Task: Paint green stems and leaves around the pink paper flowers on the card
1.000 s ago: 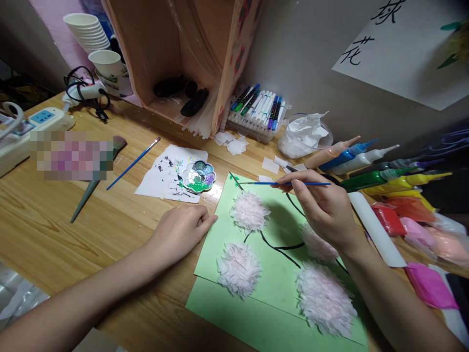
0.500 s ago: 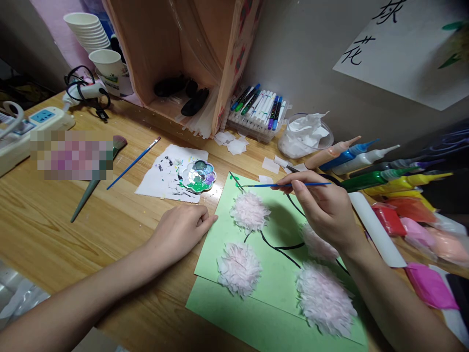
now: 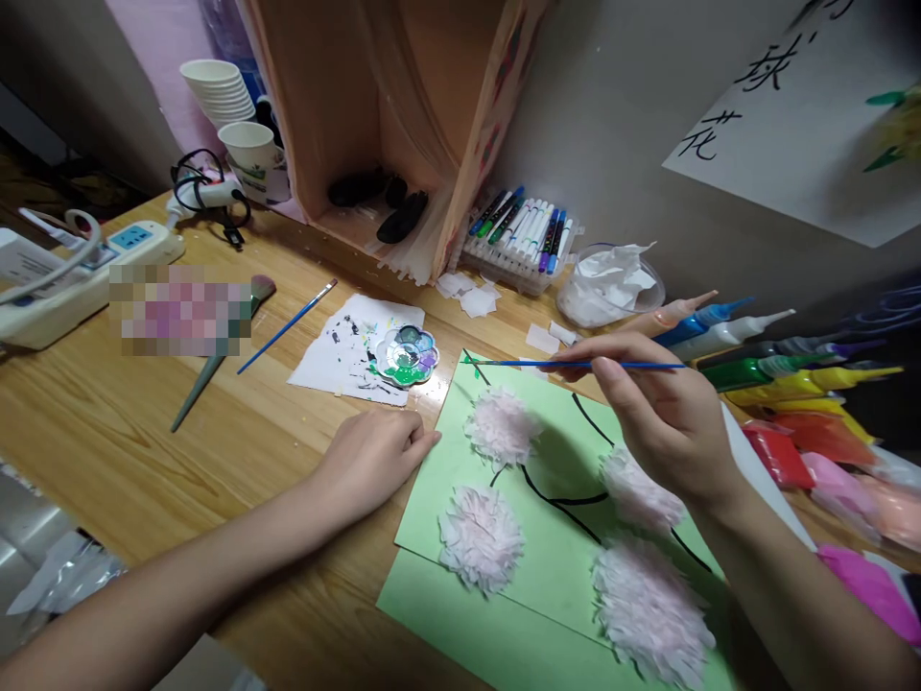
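My right hand [image 3: 666, 417] is closed around a thin blue paintbrush [image 3: 532, 364], held nearly level. Its tip is at the upper left corner of a light green sheet [image 3: 554, 566], over a black stem line and small green painted leaves [image 3: 475, 372]. Several pale pink ruffled paper flowers [image 3: 481, 537] sit on the sheet among black curved lines. My left hand [image 3: 378, 446] rests curled on the table, holding nothing, with its thumb at the sheet's left edge. I cannot tell whether the tip touches the paper.
A flower-shaped paint palette [image 3: 407, 355] stands on stained white paper [image 3: 323, 360]. Farther left lie another blue brush [image 3: 288, 326] and a large green-handled brush [image 3: 198, 389]. Behind are a marker box [image 3: 522, 235] and a tub of tissue [image 3: 611, 283]; paint bottles [image 3: 806, 384] lie right.
The brush tip has moved up toward the sheet's top left corner, onto the stem. The camera view has shifted slightly; my left hand keeps its place at the sheet's edge.
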`<state>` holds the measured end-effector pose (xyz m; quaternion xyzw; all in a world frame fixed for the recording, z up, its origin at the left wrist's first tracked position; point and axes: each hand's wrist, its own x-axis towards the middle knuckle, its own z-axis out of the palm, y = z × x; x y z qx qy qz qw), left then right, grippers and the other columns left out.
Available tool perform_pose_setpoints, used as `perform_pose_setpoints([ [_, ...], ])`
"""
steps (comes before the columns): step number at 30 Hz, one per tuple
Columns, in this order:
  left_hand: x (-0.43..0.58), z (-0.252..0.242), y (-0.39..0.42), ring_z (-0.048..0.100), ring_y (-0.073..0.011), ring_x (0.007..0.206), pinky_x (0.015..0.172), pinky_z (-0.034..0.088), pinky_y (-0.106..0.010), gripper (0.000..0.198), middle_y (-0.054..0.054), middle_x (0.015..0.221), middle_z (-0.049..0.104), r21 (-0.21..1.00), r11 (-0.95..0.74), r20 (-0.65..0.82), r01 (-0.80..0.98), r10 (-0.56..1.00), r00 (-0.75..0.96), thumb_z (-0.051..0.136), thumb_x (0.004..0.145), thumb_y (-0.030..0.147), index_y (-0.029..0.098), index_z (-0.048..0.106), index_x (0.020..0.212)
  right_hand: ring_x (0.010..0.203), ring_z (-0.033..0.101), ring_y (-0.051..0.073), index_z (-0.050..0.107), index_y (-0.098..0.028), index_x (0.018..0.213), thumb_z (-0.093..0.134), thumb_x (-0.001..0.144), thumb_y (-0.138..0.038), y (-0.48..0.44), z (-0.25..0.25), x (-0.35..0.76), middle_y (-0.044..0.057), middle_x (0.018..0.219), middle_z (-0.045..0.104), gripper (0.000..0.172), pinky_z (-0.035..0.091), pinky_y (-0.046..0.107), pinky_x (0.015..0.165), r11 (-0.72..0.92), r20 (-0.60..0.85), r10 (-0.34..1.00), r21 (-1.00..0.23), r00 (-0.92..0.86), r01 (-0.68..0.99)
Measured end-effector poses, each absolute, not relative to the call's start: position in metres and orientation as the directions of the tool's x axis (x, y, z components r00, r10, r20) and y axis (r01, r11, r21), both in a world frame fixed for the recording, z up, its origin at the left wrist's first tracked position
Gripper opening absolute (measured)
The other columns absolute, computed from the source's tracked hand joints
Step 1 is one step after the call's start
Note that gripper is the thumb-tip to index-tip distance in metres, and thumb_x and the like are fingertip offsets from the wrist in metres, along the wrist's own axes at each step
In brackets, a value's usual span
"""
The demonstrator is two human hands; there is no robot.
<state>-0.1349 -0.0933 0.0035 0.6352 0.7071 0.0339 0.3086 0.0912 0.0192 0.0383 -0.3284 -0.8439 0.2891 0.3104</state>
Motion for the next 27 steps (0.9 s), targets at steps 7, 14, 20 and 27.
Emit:
perform_pose_setpoints([
  [7, -0.136, 0.001, -0.096, 0.061, -0.0218, 0.068, 0.055, 0.027, -0.029, 0.043, -0.006, 0.072, 0.067, 0.426, 0.148, -0.345, 0.892, 0.938, 0.010, 0.035, 0.094, 0.045, 0.019, 0.060, 0.070, 0.081, 0.066, 0.016, 0.062, -0.020, 0.095, 0.044, 0.094, -0.024, 0.022, 0.047, 0.042, 0.004, 0.088, 0.070, 0.019, 0.050, 0.028, 0.071, 0.730, 0.286, 0.564, -0.612, -0.775, 0.305],
  [14, -0.137, 0.000, -0.095, 0.061, -0.0218, 0.068, 0.054, 0.027, -0.029, 0.043, -0.006, 0.072, 0.068, 0.438, 0.137, -0.337, 0.889, 0.941, 0.021, 0.036, 0.094, 0.043, 0.019, 0.060, 0.068, 0.080, 0.066, 0.015, 0.063, -0.018, 0.094, 0.043, 0.094, -0.021, 0.023, 0.043, 0.030, 0.004, 0.088, 0.071, 0.020, 0.049, 0.027, 0.071, 0.746, 0.261, 0.522, -0.601, -0.812, 0.286],
  [20, -0.136, 0.001, -0.095, 0.062, -0.0228, 0.069, 0.055, 0.029, -0.030, 0.040, -0.005, 0.073, 0.069, 0.458, 0.163, -0.351, 0.874, 0.936, 0.009, 0.038, 0.093, 0.044, 0.020, 0.059, 0.069, 0.080, 0.065, 0.016, 0.063, -0.019, 0.094, 0.044, 0.093, -0.023, 0.023, 0.043, 0.034, 0.004, 0.088, 0.070, 0.020, 0.050, 0.029, 0.072, 0.725, 0.260, 0.535, -0.630, -0.804, 0.279],
  [27, -0.138, 0.004, -0.094, 0.062, -0.0228, 0.076, 0.061, 0.035, -0.030, 0.027, -0.005, 0.081, 0.068, 0.509, 0.133, -0.376, 0.850, 0.923, 0.081, 0.039, 0.093, 0.036, 0.020, 0.054, 0.078, 0.076, 0.062, 0.017, 0.066, -0.025, 0.094, 0.049, 0.093, -0.035, 0.044, 0.052, 0.073, 0.004, 0.086, 0.065, 0.020, 0.051, 0.032, 0.070, 0.583, 0.368, 0.730, -0.775, -0.576, 0.243],
])
